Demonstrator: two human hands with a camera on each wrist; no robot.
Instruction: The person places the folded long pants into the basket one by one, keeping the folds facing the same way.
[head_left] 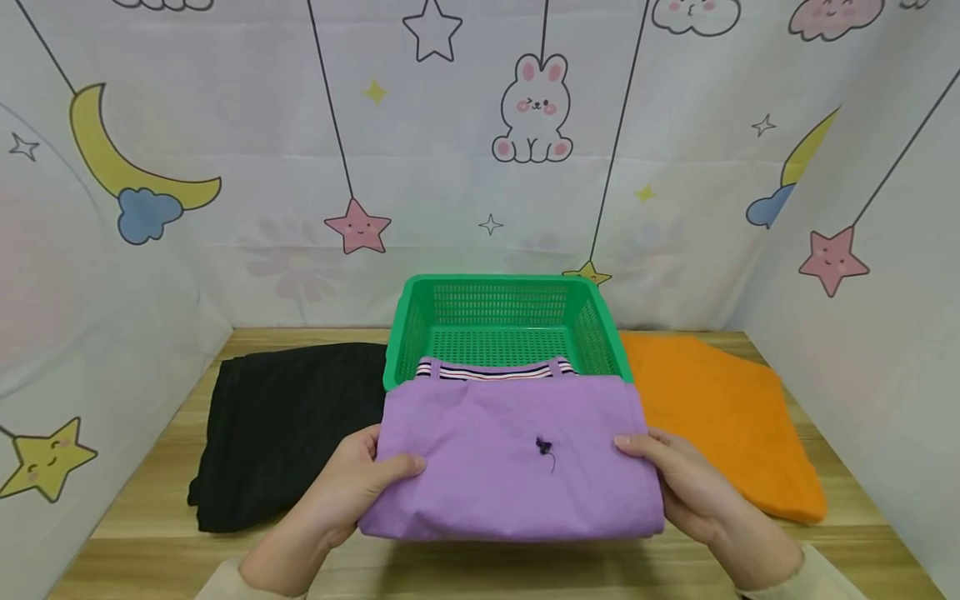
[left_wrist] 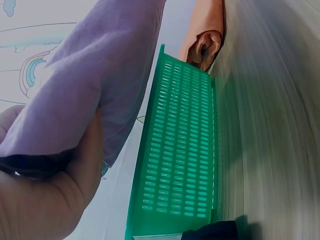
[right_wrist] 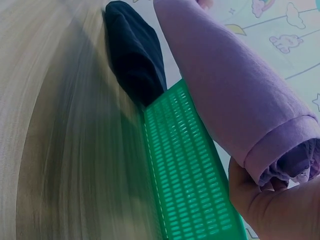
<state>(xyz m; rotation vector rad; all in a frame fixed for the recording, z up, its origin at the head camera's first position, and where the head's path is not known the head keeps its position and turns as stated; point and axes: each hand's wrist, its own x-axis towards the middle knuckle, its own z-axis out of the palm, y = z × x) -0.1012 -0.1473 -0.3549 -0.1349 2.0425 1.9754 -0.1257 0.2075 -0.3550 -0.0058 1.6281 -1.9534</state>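
A folded purple garment (head_left: 495, 492) with a striped waistband and a small dark thread tuft is held up in front of the green basket (head_left: 621, 350). At its left edge my left hand (head_left: 348, 479) grips it, thumb on top and fingers underneath. My right hand (head_left: 693, 483) grips the right edge in the same way. In the right wrist view the purple cloth (right_wrist: 240, 90) shows a rolled, layered end beside the hand. The left wrist view has the cloth (left_wrist: 85, 75) lifted above the table, near the basket's side (left_wrist: 175, 150).
A folded black cloth (head_left: 292, 433) lies on the wooden table (head_left: 142, 533) left of the basket. To the right lies a folded orange cloth (head_left: 720, 417). Behind and at both sides hangs a white curtain (head_left: 465, 175) printed with stars, clouds and a rabbit.
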